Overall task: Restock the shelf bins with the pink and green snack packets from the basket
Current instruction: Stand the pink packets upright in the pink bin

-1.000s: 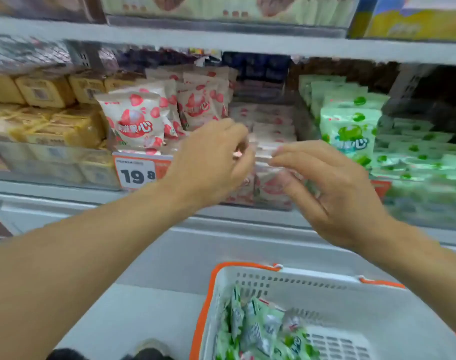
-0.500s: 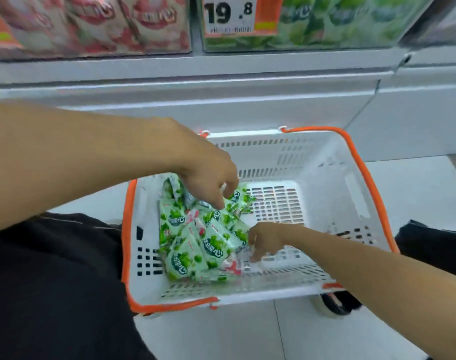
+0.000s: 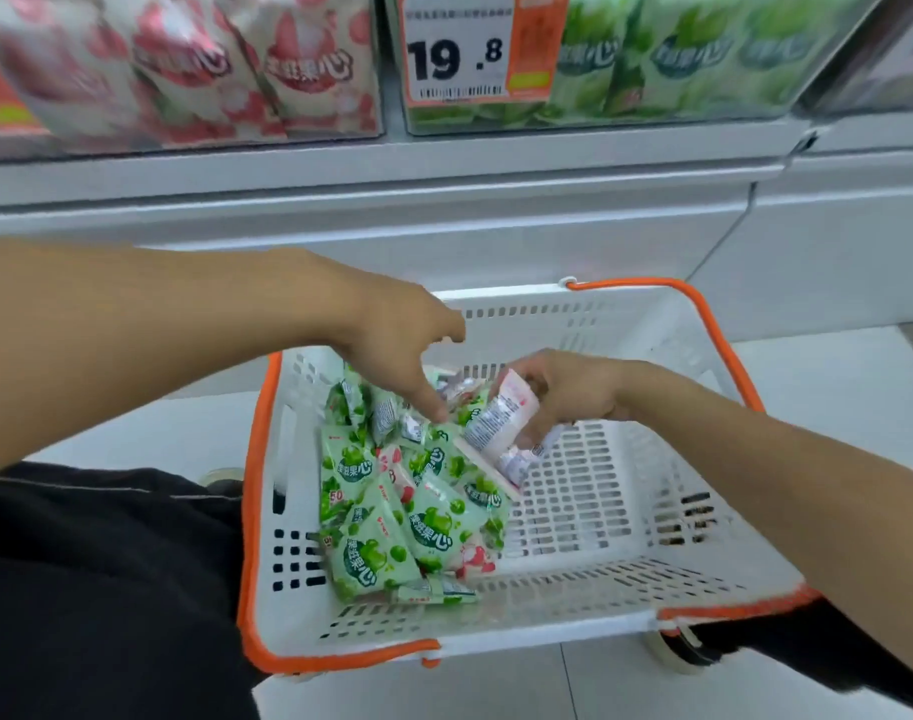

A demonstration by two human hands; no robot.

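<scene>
While the right hand point(image 3: 563, 394) grips a pink foil packet point(image 3: 501, 423) over the white slatted basket point(image 3: 589, 511), the left hand's point(image 3: 397, 350) loose fingers probe green packets point(image 3: 387, 532); lifting to the pink bin point(image 3: 184, 65) likely follows.

The basket point(image 3: 574, 314) is white with an orange rim. The snack packets point(image 3: 392, 532) in it are green with apple pictures; some are pink. The price tag point(image 3: 475, 49) is white and orange.

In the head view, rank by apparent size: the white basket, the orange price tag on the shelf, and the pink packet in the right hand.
Largest to smallest, as they appear:
1. white basket
2. orange price tag
3. pink packet, held by the right hand
The tag sits farther from the camera, so places 2 and 3 are uncertain.
</scene>
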